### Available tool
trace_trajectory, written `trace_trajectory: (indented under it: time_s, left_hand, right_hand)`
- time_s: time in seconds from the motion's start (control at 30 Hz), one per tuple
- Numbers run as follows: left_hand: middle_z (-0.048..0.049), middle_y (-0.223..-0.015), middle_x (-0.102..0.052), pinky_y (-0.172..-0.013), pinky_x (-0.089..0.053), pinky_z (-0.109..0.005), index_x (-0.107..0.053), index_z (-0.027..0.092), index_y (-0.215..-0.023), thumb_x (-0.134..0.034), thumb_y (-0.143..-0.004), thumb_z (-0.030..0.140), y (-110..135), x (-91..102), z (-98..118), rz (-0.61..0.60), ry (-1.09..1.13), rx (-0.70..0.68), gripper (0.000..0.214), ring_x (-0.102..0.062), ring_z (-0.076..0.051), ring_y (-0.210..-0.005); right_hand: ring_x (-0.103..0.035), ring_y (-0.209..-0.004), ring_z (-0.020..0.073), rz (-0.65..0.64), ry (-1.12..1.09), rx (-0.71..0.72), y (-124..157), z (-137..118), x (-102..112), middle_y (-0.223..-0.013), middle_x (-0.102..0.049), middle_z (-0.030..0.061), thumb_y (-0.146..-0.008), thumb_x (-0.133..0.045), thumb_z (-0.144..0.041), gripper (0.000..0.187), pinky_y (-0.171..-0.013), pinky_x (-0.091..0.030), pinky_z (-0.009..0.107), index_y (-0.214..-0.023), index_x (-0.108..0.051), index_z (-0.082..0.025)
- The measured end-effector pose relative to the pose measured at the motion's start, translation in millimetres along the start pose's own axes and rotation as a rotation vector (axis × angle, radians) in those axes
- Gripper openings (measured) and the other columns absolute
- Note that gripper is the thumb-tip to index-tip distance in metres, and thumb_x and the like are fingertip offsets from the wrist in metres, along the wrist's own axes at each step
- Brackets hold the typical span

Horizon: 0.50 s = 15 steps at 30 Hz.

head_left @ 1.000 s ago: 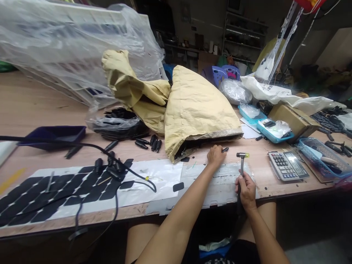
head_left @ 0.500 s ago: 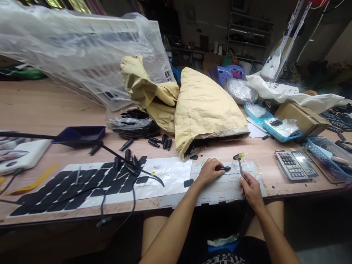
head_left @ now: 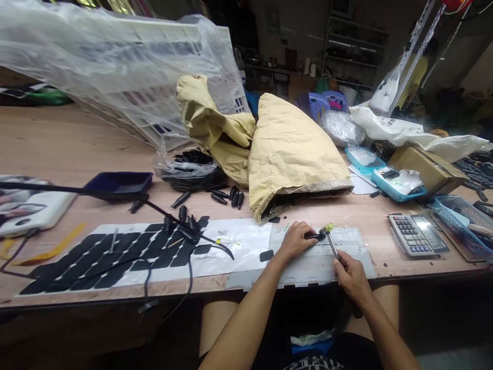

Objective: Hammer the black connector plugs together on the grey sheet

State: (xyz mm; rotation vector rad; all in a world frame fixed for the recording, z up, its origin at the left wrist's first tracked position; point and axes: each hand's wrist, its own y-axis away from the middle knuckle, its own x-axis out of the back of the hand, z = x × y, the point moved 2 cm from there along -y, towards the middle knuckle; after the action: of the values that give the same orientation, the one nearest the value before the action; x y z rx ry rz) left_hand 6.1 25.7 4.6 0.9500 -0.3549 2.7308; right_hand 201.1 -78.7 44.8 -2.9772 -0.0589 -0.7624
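My right hand is closed round the handle of a small hammer, which has a yellow-green face on one side and a dark face on the other. The hammer head is at the right end of a black tubular piece; whether they touch I cannot tell. My left hand grips that piece and holds it lying over a clear plastic sheet. Left of the sheet, black rounded-square stickers lie in rows on white backing paper. Several black tapered parts rest on the stickers.
A large tan paper sack stands behind my hands. To the right are a calculator, blue baskets and a cardboard box. A black cable crosses the left side, near a dark tray.
The hammer head has swung left and down to the end of the black piece, its handle now more slanted. My left hand stays on the piece. The view has shifted slightly.
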Motion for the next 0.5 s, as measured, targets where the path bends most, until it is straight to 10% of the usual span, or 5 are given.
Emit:
trace_trajectory:
  time_s: [0.5]
  left_hand:
    - [-0.0015,-0.089,-0.066,-0.084,-0.041,-0.033,-0.075,0.025,-0.09,-0.073,-0.076,0.032,0.3,1.9,1.2,-0.013,0.008,-0.01,0.016,-0.054,-0.021,-0.094]
  right_hand:
    - [-0.047,-0.044,0.0103,0.0,-0.283,-0.092,-10.7,21.5,-9.2,-0.065,-0.054,-0.0028,-0.089,-0.059,-0.043,0.044,-0.043,-0.042,0.023,-0.121,-0.063,-0.013]
